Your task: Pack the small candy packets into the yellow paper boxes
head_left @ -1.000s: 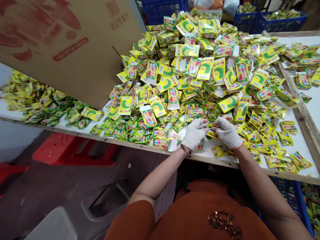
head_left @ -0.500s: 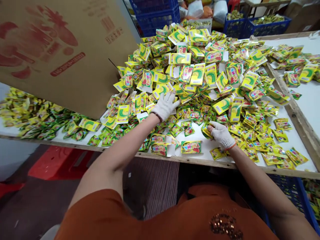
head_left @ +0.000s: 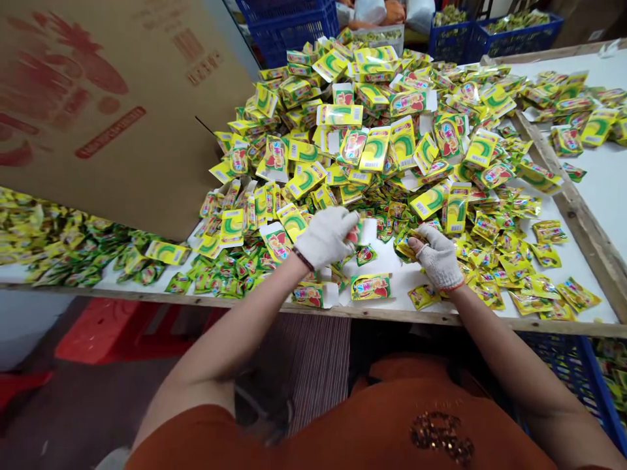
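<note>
white knit over the left hand (head_left: pixel 324 240), with fingers folded round a small carton (head_left: pixel 355 232), set in a little from the front edge of the desk (head_left: pixel 399 285). gripped at one end, seemingly to leave the white flap (head_left: pixel 369 230) free and turned toward the right hand (head_left: pixel 437 258). there, fingers narrowed on a little bunch of sachets (head_left: pixel 405 247), count impossible to tell, probably pinched to keep them together. heaped toward the far edge, more cartons (head_left: pixel 339 116), likely for easy reach; strewn near the front edge at right, yellow packets (head_left: pixel 526 279). by the front edge, between both wrists, one flat-lying box (head_left: pixel 371 287). left arm slanted in over that edge, elbow bent outward, back of the hand up; right arm angled in from the opposite side, wrist low, thumb inward.
</note>
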`<state>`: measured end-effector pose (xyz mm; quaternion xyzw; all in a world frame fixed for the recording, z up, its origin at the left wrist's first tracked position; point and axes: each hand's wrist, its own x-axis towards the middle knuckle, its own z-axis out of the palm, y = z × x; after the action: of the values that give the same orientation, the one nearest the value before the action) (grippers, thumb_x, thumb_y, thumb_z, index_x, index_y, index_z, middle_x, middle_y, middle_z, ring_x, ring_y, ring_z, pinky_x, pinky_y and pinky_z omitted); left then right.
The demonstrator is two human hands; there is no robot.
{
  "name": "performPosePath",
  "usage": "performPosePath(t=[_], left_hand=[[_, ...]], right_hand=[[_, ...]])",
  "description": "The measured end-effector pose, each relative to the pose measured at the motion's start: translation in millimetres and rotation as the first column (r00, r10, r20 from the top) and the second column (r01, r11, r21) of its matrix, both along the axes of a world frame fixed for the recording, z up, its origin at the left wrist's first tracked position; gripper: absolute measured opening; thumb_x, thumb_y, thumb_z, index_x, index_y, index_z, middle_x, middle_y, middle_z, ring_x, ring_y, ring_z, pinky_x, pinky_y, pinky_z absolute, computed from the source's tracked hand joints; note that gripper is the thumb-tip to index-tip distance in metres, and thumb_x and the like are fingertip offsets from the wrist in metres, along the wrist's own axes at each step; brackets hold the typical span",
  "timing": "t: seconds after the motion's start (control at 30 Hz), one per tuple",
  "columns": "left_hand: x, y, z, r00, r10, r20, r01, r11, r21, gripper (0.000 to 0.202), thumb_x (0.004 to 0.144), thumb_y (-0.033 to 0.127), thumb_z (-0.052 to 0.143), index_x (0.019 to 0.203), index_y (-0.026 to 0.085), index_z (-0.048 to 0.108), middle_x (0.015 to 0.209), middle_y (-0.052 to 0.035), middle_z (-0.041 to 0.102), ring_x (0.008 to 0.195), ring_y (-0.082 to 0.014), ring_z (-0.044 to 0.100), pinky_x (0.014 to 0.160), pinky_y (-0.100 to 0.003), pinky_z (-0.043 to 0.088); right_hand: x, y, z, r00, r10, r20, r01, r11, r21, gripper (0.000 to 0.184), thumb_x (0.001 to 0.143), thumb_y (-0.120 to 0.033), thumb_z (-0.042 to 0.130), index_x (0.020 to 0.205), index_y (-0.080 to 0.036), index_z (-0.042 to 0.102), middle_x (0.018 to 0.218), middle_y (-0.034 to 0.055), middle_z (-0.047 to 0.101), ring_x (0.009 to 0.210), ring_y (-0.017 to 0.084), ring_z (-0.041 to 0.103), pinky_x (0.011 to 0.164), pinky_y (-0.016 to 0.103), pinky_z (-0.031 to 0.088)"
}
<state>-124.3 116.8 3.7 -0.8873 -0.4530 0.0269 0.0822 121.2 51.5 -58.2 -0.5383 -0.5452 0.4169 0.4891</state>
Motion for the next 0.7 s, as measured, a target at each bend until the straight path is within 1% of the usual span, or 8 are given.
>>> performPosePath(t=[0.1,0.17,0.27,0.33,0.43,0.53,0.6,0.7], left_hand=[[22,-31,-17.0,0.998,-0.052,0.041,0.054,0.997,-0.049,0.042,0.08,0.028,0.059,0.121,0.019,0.06,0.107,-0.0112,0.064,0.097,-0.0283,0.058,0.08,-0.039,0.044],[31,-42,-23.1,0.995,-0.056,0.088,0.063,0.995,-0.074,0.043,0.08,0.028,0.059,0.122,0.018,0.06,0.109,-0.0119,0.064,0.1,-0.0288,0.059,0.083,-0.04,0.045],[38,-48,-24.0,0.987,-0.039,0.155,0.056,0.993,-0.108,0.043,0.08,0.027,0.06,0.121,0.014,0.06,0.113,-0.0137,0.065,0.104,-0.0286,0.059,0.09,-0.04,0.046],[41,-48,-24.0,0.985,-0.04,0.166,0.061,0.991,-0.122,0.044,0.079,0.026,0.06,0.121,0.012,0.06,0.114,-0.0144,0.066,0.106,-0.0291,0.06,0.092,-0.041,0.046],[46,-50,-29.0,0.987,-0.077,0.141,0.097,0.986,-0.137,0.043,0.077,0.027,0.063,0.117,0.013,0.061,0.115,-0.0148,0.066,0.105,-0.0305,0.06,0.09,-0.042,0.046],[51,-54,-37.6,0.984,-0.08,0.16,0.097,0.99,-0.102,0.039,0.077,0.029,0.064,0.113,0.014,0.062,0.117,-0.0144,0.066,0.106,-0.0305,0.06,0.089,-0.042,0.046],[52,-55,-41.4,0.982,-0.064,0.18,0.075,0.996,-0.057,0.038,0.079,0.029,0.062,0.113,0.014,0.062,0.116,-0.014,0.066,0.106,-0.0302,0.06,0.088,-0.042,0.046],[50,-53,-40.9,0.985,-0.046,0.167,0.05,0.999,-0.021,0.038,0.08,0.03,0.062,0.114,0.013,0.062,0.115,-0.0139,0.067,0.104,-0.0305,0.06,0.086,-0.042,0.045]], right_hand=[[1,-2,1.3,0.993,-0.017,0.12,0.005,0.994,0.106,0.022,0.086,-0.042,0.058,0.089,-0.021,0.063,0.083,0.003,0.065,0.074,0.019,0.06,0.068,0.033,0.052],[2,-2,0.8,0.975,0.032,0.22,-0.061,0.99,0.125,0.021,0.087,-0.041,0.057,0.087,-0.021,0.064,0.082,0.0029,0.065,0.077,0.02,0.059,0.071,0.033,0.049],[4,-2,0.6,0.92,0.165,0.355,-0.198,0.978,0.059,0.021,0.087,-0.037,0.055,0.082,-0.019,0.065,0.075,0.0013,0.063,0.072,0.018,0.056,0.068,0.029,0.044],[5,0,0.9,0.891,0.25,0.379,-0.272,0.962,0.004,0.022,0.085,-0.036,0.055,0.078,-0.018,0.066,0.072,0.0002,0.061,0.069,0.016,0.054,0.065,0.027,0.041],[6,5,0.5,0.868,0.341,0.362,-0.347,0.937,-0.05,0.024,0.082,-0.036,0.057,0.071,-0.017,0.065,0.069,-0.0008,0.06,0.067,0.014,0.052,0.064,0.025,0.038],[4,8,-0.7,0.892,0.308,0.329,-0.314,0.949,-0.039,0.024,0.078,-0.038,0.06,0.068,-0.016,0.064,0.066,-0.0008,0.058,0.068,0.015,0.051,0.064,0.025,0.038],[5,8,-0.3,0.934,0.258,0.246,-0.252,0.966,-0.054,0.025,0.077,-0.041,0.062,0.073,-0.016,0.066,0.068,-0.0006,0.06,0.067,0.015,0.051,0.062,0.025,0.039],[10,6,2.7,0.961,0.27,0.06,-0.255,0.948,-0.191,0.032,0.074,-0.045,0.065,0.088,-0.017,0.067,0.069,-0.0011,0.062,0.06,0.014,0.052,0.056,0.026,0.041]])
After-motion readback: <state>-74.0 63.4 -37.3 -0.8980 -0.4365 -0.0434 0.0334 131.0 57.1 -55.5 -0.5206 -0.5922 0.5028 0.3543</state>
